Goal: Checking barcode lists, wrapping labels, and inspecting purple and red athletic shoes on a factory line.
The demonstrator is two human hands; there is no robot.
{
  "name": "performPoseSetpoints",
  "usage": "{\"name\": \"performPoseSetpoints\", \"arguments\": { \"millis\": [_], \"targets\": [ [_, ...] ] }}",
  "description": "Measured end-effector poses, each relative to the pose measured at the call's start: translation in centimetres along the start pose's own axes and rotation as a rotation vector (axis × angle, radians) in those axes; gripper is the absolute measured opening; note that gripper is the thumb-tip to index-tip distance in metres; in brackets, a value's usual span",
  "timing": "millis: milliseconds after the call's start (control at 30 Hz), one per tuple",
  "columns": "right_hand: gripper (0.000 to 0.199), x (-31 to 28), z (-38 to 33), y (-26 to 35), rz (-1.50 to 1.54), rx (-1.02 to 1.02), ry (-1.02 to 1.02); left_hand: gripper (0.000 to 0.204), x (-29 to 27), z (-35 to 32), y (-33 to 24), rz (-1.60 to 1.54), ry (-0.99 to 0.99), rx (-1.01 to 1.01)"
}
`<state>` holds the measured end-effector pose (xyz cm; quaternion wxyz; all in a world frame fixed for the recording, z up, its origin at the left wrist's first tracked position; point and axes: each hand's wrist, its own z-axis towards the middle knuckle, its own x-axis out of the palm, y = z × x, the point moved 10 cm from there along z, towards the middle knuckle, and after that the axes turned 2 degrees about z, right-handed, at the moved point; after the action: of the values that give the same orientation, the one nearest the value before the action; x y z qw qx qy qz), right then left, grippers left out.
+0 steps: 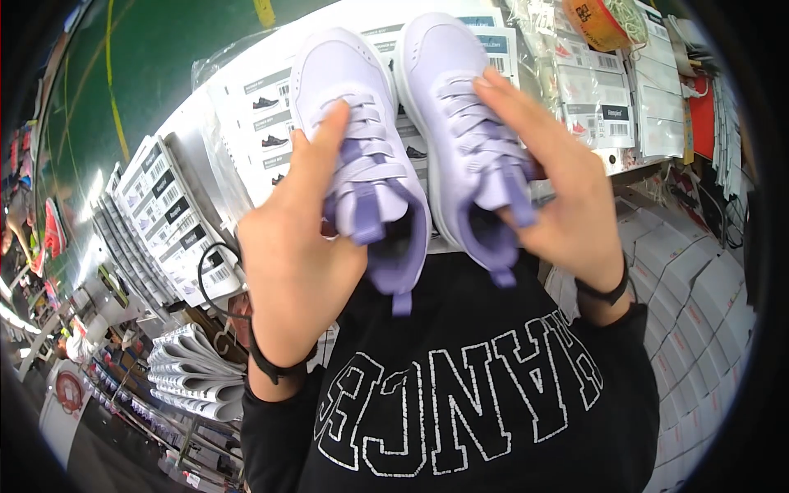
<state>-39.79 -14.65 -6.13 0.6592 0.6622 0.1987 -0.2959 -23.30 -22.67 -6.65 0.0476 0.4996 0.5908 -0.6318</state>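
Note:
A pair of pale lilac sneakers is side by side in front of me, toes pointing away and heels toward my body. My left hand grips the left sneaker from its outer side, with the thumb or a finger lying by the laces. Around the outer side of the right sneaker my right hand is closed, its fingers reaching to the laces. Both shoes have darker purple tongues and heel pull tabs. The soles and some of my fingertips are hidden.
Under the shoes lie printed label sheets on a white table. More label stacks stand at left, folded paper below them. An orange tape roll sits at far right. Stacked white boxes fill the right side.

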Motion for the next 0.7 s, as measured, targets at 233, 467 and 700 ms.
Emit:
{"name": "performPoseSetpoints", "arguments": {
  "millis": [233,467,700],
  "targets": [
    [0.067,1.7,-4.9,-4.9,0.672,0.556,-0.139,0.078,1.4,-1.2,2.1,-0.237,-0.027,-0.031],
    [0.037,-3.1,-4.8,-2.5,0.828,0.458,-0.283,0.074,1.7,-1.5,2.3,-0.244,-0.050,-0.107],
    [0.045,-3.3,-4.2,-1.0,0.801,0.405,-0.081,0.069,0.7,-3.1,4.1,-0.533,-0.187,-0.189]
  ]
}}
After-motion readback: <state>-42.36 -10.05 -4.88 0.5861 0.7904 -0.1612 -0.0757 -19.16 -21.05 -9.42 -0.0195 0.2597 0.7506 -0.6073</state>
